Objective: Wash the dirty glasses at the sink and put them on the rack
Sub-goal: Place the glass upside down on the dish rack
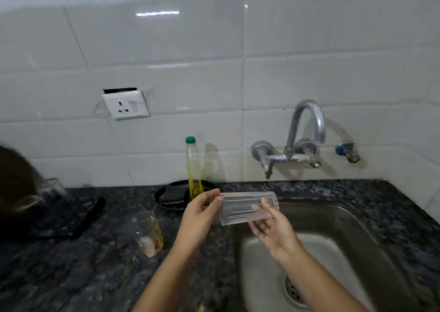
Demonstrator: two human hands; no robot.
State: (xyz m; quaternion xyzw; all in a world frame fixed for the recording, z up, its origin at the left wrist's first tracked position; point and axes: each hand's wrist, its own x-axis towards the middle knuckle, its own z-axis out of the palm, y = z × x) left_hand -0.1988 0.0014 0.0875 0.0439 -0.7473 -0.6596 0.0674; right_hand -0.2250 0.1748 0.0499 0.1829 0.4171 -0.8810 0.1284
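Observation:
A clear glass (pixel 242 208) lies on its side in the air over the left edge of the steel sink (pixel 357 235). My left hand (pixel 201 216) pinches its left end with fingertips. My right hand (pixel 273 228) grips the right end, its fingers reaching into the glass's mouth. A second glass (pixel 150 234) with yellowish residue stands on the dark counter, left of my left forearm. Another clear glass (pixel 51 189) sits on the black rack (pixel 78 221) at the far left. The tap (pixel 307 131) on the wall shows no water running.
A tall bottle of yellow liquid with a green cap (pixel 194 169) stands behind my left hand, beside a black dish holding a sponge (pixel 172 196). A wall socket (pixel 126 104) is above the counter. The drain (pixel 295 292) is at the sink bottom.

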